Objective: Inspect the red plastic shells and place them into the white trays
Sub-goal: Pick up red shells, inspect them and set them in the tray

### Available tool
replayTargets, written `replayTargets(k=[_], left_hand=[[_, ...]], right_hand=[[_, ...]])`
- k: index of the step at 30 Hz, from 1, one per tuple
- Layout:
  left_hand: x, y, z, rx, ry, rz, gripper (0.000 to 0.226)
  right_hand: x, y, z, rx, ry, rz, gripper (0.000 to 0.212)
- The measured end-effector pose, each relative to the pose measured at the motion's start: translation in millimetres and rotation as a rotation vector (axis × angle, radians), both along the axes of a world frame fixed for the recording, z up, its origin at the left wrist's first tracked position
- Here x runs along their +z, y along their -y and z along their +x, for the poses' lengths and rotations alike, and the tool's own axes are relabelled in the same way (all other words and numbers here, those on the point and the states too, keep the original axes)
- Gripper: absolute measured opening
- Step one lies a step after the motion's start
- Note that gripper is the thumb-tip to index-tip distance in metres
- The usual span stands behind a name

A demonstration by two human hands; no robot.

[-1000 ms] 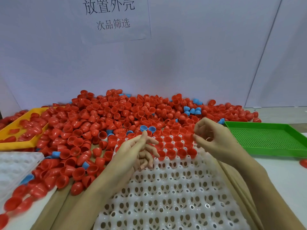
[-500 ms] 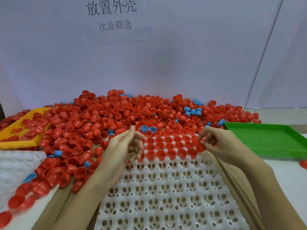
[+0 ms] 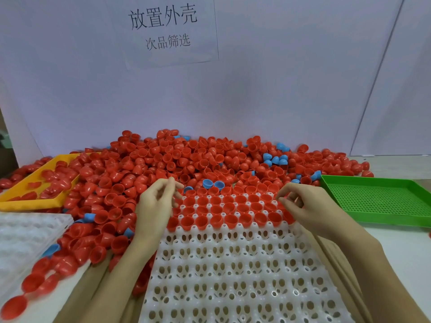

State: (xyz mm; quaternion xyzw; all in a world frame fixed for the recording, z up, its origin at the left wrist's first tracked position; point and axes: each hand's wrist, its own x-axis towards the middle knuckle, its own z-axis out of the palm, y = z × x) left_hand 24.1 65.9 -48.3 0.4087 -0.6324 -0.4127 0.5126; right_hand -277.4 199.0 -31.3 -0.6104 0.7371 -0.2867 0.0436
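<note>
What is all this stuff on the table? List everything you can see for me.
Loose shells: too many to count, red, heaped across the back and left of the table.
Shells in tray: about three rows, red, far end of the middle tray.
Blue shells: a scattered few, mixed into the heap.
Middle tray: one, white, with holes, front centre, mostly unfilled.
Second white tray: one, at left edge.
Yellow tray: one, back left, holding some red shells.
Green tray: one, perforated, at right.
Paper sign: one, white, on the wall.
Left hand: fingers loosely curled, at the middle tray's left edge.
Right hand: fingers curled, over the tray's right edge.
</note>
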Motion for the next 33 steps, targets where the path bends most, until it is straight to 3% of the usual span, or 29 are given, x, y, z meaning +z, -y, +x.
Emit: replayTargets(k=[5,11,20,24,27,30,33], left_hand=[[1,4,-15,-0.040,0.345,-0.164,0.024],[9,28,-38,-0.087,0.787,-0.179,0.042],[14,74,-81,-0.253,1.212,-0.133,0.049],[12,78,-82,-0.139,1.038,-0.173,0.038],[11,70,-73,-0.049,0.761,-0.272,0.030],[17,44,-61,-0.041,0.503,-0.373,0.037],[20,9,-54,-0.048,0.387,-0.478,0.026]], right_hand=[[-4,3,7,0.033,0.016,0.000,0.012],[-3,4,10,0.027,0.027,-0.025,0.014],[1,2,14,0.003,0.023,-0.032,0.016],[2,1,14,0.014,0.030,-0.042,0.017],[2,1,13,0.012,0.023,-0.035,0.017],[4,0,16,0.025,0.030,-0.056,0.017],[9,-1,24,0.072,0.164,-0.116,0.016]])
